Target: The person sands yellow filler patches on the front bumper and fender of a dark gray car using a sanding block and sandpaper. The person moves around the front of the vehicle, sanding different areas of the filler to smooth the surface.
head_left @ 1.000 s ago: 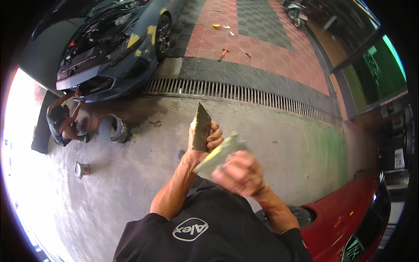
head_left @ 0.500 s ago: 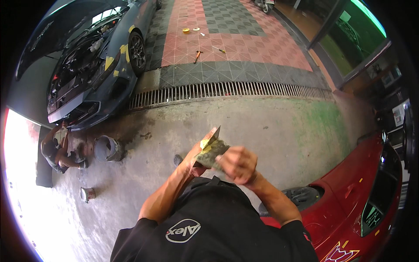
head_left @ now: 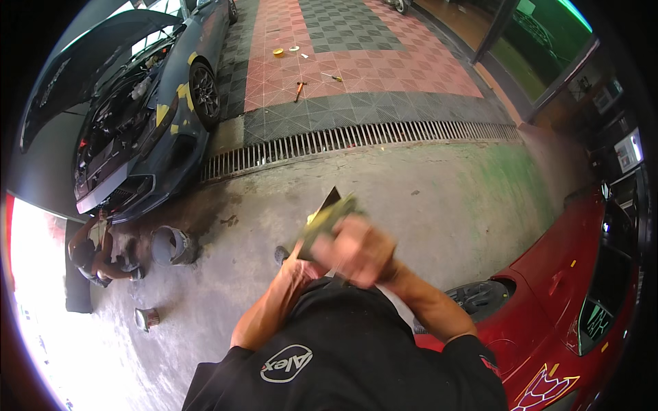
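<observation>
My left hand (head_left: 300, 266) is closed under a flat mottled olive board (head_left: 340, 210), partly hidden behind my right hand. A smear of yellow paste (head_left: 313, 216) shows near the board's left edge, and a dark pointed sheet (head_left: 332, 197) sticks up beyond it. My right hand (head_left: 358, 251) is over the board's near right side, fingers curled and blurred by motion. Whatever it grips is hidden. Both hands are in front of my black shirt, above the concrete floor.
A dark grey car (head_left: 171, 147) with its hood raised stands at left. A crouching person (head_left: 96, 253) works at its front, near a grey bucket (head_left: 170, 246) and a small can (head_left: 146, 318). A red car (head_left: 528, 288) is close at right. Beyond the drain grate (head_left: 356, 139) lies a hammer (head_left: 299, 92).
My right hand has moved left and slightly down across the board, covering more of it. The board is now more steeply tilted. My view has shifted a little.
</observation>
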The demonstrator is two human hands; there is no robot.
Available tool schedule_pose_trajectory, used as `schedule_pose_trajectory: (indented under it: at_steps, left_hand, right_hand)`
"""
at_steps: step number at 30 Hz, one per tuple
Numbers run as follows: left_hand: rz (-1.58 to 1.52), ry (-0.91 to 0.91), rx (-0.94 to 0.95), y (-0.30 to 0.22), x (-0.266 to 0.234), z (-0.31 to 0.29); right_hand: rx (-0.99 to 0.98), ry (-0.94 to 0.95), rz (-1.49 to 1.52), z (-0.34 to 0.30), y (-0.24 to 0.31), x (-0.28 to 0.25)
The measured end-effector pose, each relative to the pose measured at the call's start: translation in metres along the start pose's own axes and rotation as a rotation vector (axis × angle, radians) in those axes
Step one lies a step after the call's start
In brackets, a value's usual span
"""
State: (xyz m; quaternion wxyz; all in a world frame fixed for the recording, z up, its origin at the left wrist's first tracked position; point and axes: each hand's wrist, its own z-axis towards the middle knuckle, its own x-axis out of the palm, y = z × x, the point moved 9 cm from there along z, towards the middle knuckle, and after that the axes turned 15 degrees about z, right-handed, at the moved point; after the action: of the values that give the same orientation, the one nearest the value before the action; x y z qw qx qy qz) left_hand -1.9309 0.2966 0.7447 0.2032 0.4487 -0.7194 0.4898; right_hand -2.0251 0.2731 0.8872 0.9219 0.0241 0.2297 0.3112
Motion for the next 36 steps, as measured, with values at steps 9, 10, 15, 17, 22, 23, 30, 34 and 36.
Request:
schedule_pose_trajectory:
  at_steps: [9,10,15,17,22,23,30,34,36]
  left_hand:
    - [0.235,-0.100,0.146,0.024,0.011,-0.016]
    - [0.251,-0.034,0.175,0.023,0.015,-0.012]
    - [0.018,-0.218,0.427,-0.040,0.002,-0.019]
    - [-0.039,-0.349,0.435,-0.044,-0.007,-0.010]
    - [-0.105,-0.512,0.445,-0.037,0.002,0.035]
    - [-0.050,-0.566,0.456,-0.052,0.011,0.033]
    - [0.289,-0.732,0.955,-0.180,-0.107,0.050]
    - [0.231,-0.710,0.897,-0.239,-0.136,0.089]
    - [0.274,-0.694,0.883,-0.260,-0.128,0.104]
  right_hand:
    - [1.327,-0.534,1.066,-0.098,-0.146,-0.041]
    - [1.254,-0.376,0.982,-0.097,-0.139,-0.033]
    - [1.336,-0.639,0.825,-0.107,-0.150,-0.048]
    - [1.186,-0.861,0.663,-0.091,-0.158,-0.063]
    - [0.945,-0.946,0.681,-0.016,-0.135,-0.032]
    - [0.960,-0.856,0.728,-0.018,-0.141,-0.019]
    - [1.473,0.015,0.627,-0.023,-0.201,0.036]
    - [1.119,0.185,0.195,-0.005,-0.235,0.052]
    - [0.790,0.241,0.037,0.027,-0.229,0.089]
